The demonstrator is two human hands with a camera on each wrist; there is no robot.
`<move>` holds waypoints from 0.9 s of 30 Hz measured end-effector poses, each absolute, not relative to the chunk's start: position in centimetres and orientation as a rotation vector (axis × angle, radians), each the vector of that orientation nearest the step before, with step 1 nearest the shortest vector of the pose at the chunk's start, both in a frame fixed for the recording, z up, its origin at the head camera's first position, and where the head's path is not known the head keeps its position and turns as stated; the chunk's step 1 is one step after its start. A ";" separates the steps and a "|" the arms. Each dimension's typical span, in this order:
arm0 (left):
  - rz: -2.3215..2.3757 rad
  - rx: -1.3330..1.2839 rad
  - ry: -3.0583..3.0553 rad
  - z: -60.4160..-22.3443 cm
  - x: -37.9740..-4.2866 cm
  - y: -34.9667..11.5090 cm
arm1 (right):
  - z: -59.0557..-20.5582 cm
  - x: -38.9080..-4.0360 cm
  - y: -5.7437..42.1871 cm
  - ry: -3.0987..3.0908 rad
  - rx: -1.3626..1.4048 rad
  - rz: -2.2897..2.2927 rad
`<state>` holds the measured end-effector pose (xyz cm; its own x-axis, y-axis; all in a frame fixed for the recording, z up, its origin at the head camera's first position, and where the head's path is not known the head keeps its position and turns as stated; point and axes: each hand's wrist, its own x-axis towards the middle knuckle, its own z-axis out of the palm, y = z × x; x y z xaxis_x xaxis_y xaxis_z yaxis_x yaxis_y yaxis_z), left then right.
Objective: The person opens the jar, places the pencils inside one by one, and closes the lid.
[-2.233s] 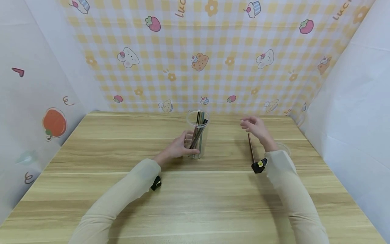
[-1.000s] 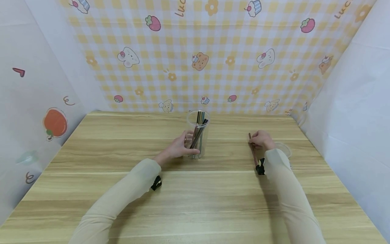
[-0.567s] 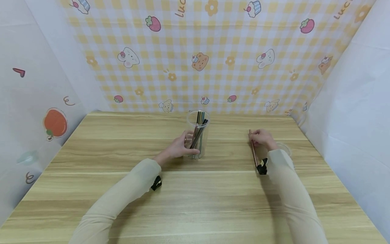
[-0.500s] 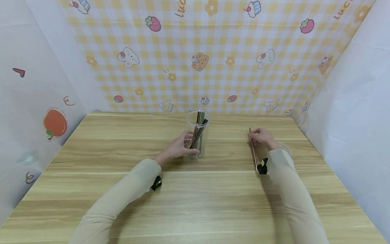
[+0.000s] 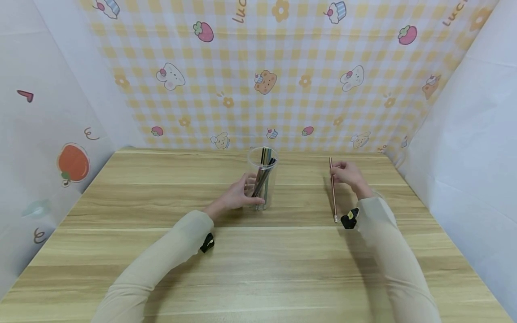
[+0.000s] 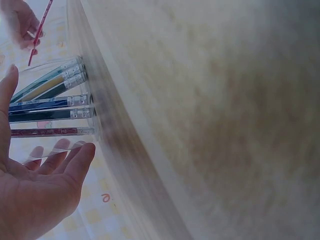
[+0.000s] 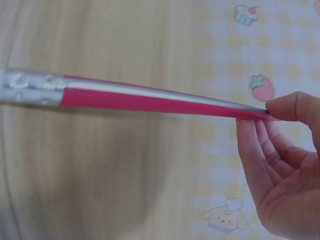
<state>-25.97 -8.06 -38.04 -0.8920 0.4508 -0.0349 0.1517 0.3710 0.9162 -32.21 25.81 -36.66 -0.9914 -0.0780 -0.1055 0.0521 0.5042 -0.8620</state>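
My left hand curls round the side of a clear plastic cup standing on the table. Several pencils lean inside it; in the left wrist view their metal ferrules and erasers are at the cup's bottom. To the right, my right hand pinches a red pencil between thumb and fingers near its far end. The right wrist view shows the pencil's red barrel, with its silver ferrule toward the camera. The pencil appears raised off the table.
The wooden table ends at a yellow checked cloth backdrop, with white side panels on both sides. A clear round rim shows partly behind the right sleeve.
My right hand has come down to the red pencil, gripped it and lifted it, shifting it away toward the backdrop. The left hand and cup have stayed still.
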 end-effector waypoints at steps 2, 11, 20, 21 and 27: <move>1.529 0.535 2.355 -38.0 -26.0 -8.1 | -36.3 -32.2 25.6 2.617 -0.024 -1.550; 1.530 0.538 2.357 -38.1 -26.0 -8.0 | -33.9 -31.8 24.4 2.637 -0.074 -1.775; 1.535 0.534 2.350 -38.1 -26.0 -8.0 | -35.0 -35.1 26.0 2.508 -0.243 -2.168; 1.536 0.535 2.349 -38.1 -26.0 -8.0 | -35.3 -35.7 26.3 2.484 -0.254 -2.204; 1.539 0.543 2.348 -38.3 -26.1 -8.1 | -33.2 -34.8 25.1 2.528 -0.344 -2.295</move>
<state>-26.08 -8.07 -38.29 -0.8898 0.4554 -0.0282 0.1560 0.3617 0.9192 -34.79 25.09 -33.25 -0.9386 0.0468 0.3418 -0.3357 0.1049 -0.9361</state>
